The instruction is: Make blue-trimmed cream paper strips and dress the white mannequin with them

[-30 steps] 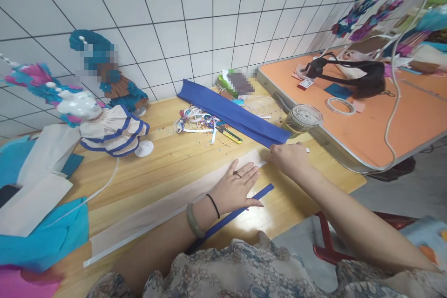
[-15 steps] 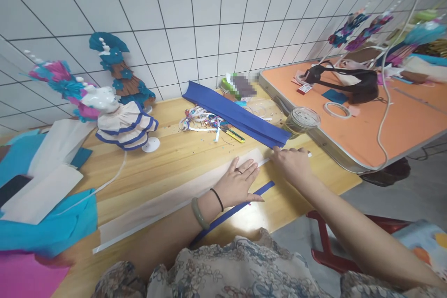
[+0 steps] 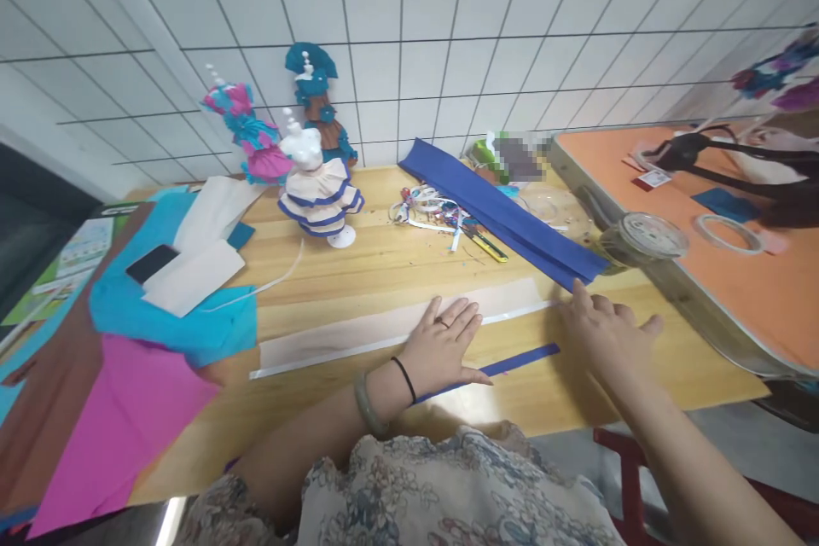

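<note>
Left hand (image 3: 446, 344) lies flat, palm down, fingers spread, pressing on the long white paper strip (image 3: 358, 331) near its middle; nothing is held in its grip. The strip lies along the near part of the wooden counter (image 3: 377, 260), running from about 9 o'clock to 3 o'clock of that hand. Right hand (image 3: 607, 334) rests at the strip's 3 o'clock end, fingers loosely extended and spread, fingertips touching or just beside the strip's end; contact with the paper cannot be confirmed, and its grip pinches nothing visible. A narrow blue strip (image 3: 512, 363) lies on the counter between the two hands, passing under the left thumb, at 6 o'clock of the white strip. A folded blue sheet (image 3: 505, 217) lies diagonally at 12 o'clock of the right hand, near its fingertips. Beside the sheet, at its 9 o'clock, sit a heap of ribbon scraps (image 3: 426, 206) and a yellow-handled cutter (image 3: 490, 247). A clear lidded jar (image 3: 640, 241) stands at 1 o'clock of the right hand. A small doll form in a white, blue-trimmed dress (image 3: 318, 192) stands at 11 o'clock of the left hand, well apart. Cyan and pink paper sheets (image 3: 147, 358) lie at 9 o'clock.
</note>
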The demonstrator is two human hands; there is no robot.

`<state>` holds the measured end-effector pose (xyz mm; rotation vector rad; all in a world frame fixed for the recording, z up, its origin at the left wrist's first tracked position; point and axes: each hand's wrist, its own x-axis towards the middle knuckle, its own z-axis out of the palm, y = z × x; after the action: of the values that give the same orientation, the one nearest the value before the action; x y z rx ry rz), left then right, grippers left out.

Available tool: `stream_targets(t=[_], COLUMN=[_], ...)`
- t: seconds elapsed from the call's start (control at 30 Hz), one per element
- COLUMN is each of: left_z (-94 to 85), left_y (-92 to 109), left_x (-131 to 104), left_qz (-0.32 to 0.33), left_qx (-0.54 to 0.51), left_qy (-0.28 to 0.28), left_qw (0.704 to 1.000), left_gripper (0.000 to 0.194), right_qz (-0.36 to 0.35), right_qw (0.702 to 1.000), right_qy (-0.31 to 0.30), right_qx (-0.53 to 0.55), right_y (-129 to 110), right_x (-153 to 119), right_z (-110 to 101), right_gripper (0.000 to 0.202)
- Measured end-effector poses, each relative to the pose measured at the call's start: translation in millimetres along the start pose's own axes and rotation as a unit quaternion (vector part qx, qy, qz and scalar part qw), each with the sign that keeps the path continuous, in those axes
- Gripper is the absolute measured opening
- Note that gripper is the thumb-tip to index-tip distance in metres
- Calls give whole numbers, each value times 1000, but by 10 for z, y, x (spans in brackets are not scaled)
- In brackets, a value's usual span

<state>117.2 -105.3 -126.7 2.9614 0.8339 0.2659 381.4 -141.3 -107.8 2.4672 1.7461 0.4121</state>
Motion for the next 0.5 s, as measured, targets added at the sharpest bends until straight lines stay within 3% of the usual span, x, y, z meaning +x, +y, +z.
stream_targets(t=[0.07, 0.17, 0.3, 0.5], left_z=[-7, -31, -109, -240], left_y=[-20, -63, -162, -340], left_x=[-73, -214, -499, -1008], left_qz=[-21, -55, -95, -156], left_qx=[5, 15, 40, 58], left_qy=[3, 6, -4, -22], left_qw=[1000, 998, 995, 986], left_gripper=[88, 89, 89, 89], right_qz=[-31, -155, -325, -447], right_qw=[999, 983, 926, 862], right_qy=[29, 63, 54, 20], right_qx=[8, 72, 186, 236], right_y=[-58, -269, -687, -1181], right_x=[-20, -90, -273, -523], right_z=[-30, -44, -72, -252], right_gripper=[51, 51, 52, 56])
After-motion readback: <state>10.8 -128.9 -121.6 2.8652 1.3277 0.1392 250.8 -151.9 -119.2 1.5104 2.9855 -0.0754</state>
